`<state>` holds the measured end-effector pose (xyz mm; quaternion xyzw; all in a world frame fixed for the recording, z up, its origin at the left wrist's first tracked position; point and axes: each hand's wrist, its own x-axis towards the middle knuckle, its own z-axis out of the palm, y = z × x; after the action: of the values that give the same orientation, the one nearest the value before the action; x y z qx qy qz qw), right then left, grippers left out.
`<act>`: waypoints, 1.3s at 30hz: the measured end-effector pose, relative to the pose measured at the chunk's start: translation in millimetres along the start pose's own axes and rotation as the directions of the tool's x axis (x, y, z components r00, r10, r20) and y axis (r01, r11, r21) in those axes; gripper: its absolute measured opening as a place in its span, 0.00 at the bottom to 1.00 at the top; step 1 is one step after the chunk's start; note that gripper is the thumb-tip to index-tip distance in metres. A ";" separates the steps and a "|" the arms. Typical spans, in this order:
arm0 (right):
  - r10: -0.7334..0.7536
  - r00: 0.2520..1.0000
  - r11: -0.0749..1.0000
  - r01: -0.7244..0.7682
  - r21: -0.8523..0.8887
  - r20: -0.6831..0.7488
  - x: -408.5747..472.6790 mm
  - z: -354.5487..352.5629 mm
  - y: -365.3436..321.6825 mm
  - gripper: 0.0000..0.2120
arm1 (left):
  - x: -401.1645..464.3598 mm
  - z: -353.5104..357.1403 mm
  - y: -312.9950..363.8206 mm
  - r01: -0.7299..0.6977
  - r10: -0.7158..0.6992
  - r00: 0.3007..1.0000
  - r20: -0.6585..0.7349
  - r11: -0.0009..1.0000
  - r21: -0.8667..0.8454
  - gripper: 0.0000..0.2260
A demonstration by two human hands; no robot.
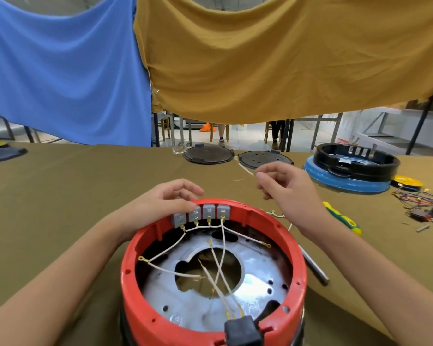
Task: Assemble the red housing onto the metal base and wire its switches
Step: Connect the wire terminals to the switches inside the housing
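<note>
The red housing (133, 265) is a round ring standing on the table in front of me, with the shiny metal base (255, 280) inside it. Several grey switches (208, 212) line its far inner wall, and white wires (221, 248) with gold terminals run from them across the base. My left hand (165, 203) rests on the housing's far left rim, fingertips on the switches. My right hand (285, 188) hovers above and right of the rim, pinching a thin white wire (245, 169) between thumb and forefinger. A black connector block (243, 330) sits on the near rim.
A green-yellow screwdriver (342, 218) and a grey metal rod (315, 265) lie right of the housing. Two dark round lids (208, 154) sit at the far table edge. A blue and black housing (352, 168) and loose coloured wires (425, 203) lie to the right.
</note>
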<state>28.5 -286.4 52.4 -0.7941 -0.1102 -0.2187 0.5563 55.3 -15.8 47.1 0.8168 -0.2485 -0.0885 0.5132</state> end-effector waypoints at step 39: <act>0.117 0.914 0.940 -0.228 0.252 0.390 -27.7 22.7 -46.5 0.06 | -15.4 21.8 39.4 -0.402 0.396 0.914 0.087 0.861 0.311 0.04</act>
<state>-10.2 -246.8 71.7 -0.7364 -0.1725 0.0036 0.6541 20.9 -39.3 70.1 0.8194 -0.4281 0.0532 0.3775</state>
